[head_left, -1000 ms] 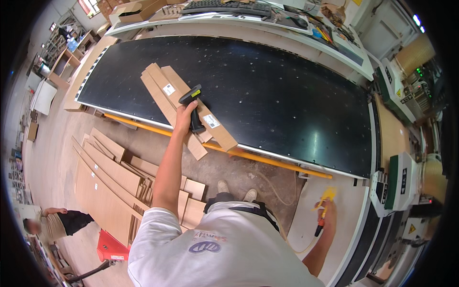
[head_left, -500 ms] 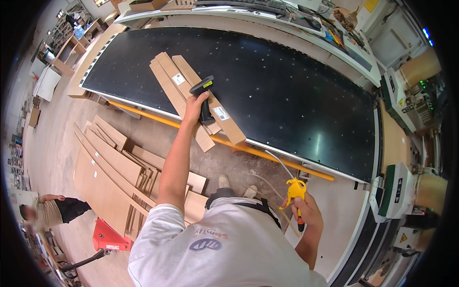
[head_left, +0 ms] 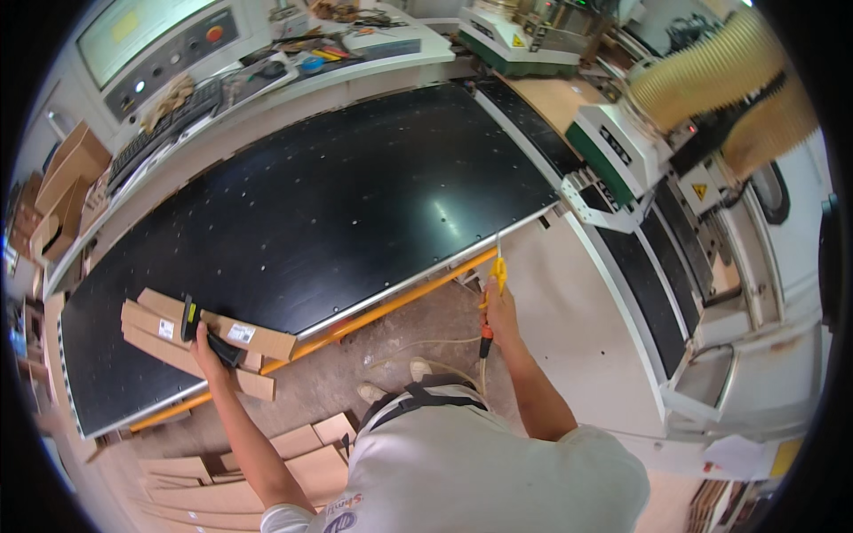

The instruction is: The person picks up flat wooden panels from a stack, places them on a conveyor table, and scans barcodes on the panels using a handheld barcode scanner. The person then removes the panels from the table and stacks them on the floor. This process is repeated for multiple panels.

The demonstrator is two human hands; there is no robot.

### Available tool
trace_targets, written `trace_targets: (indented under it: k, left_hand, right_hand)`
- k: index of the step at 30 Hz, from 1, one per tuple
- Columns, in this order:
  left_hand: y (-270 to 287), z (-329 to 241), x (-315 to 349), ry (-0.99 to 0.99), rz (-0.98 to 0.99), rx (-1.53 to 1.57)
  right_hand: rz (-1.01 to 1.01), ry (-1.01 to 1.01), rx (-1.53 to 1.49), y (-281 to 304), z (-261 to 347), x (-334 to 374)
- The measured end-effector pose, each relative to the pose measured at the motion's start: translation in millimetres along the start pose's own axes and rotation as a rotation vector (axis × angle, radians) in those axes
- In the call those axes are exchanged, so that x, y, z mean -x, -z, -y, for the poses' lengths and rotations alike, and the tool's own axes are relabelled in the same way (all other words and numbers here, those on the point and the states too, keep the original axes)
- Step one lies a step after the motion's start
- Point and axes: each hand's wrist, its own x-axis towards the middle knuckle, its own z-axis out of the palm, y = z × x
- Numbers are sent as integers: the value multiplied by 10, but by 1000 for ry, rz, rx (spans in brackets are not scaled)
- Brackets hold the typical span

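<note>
At about 8 o'clock a small stack of flat wooden panels lies on the near left corner of the table, a broad, glossy black slab dotted with small pale holes and edged along its near side by a bright metal strip over an orange rail. The panels are long, thin and matt tan, with square-cut ends; white paper labels sit on two of them. The left hand reaches out on a straight, bare forearm from the lower edge, its grip closed around the black handle of a handheld scanner, whose black-and-yellow head rests over the top panel. The fingers wrap the handle, so its lower part is hidden.

On the concrete floor at 7 o'clock lie more tan panels, partly covered by the person's pale shirt.

Right of centre, near 5 o'clock, the right hand is raised with the elbow bent, its grip closed on a slim air blow gun with a yellow body and an orange lower end, held upright just beside the orange rail. A thin pale hose curls from it across the floor; where it ends I cannot tell.

At 2 o'clock stands a white-and-green machine head under a ribbed tan duct, cut off by the dark rim
</note>
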Motion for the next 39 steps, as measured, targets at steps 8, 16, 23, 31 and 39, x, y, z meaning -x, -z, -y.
trace_targets:
  k: [8,16,23,31,39]
  left_hand:
    - [54,-31,37,44,-25,18]
    - [-152,-95,123,50,-35,-18]
    - [-55,-45,41,61,-30,19]
    - [46,39,-32,24,-15,10]
    - [96,111,-66,18,-11,25]
  right_hand:
    - [-476,49,-180,494,-79,-60]
    - [-1067,83,-606,1332,-70,-128]
    - [-615,86,-372,1070,181,-157]
    - [-474,73,-61,844,237,-328]
    - [-430,82,-27,829,232,-378]
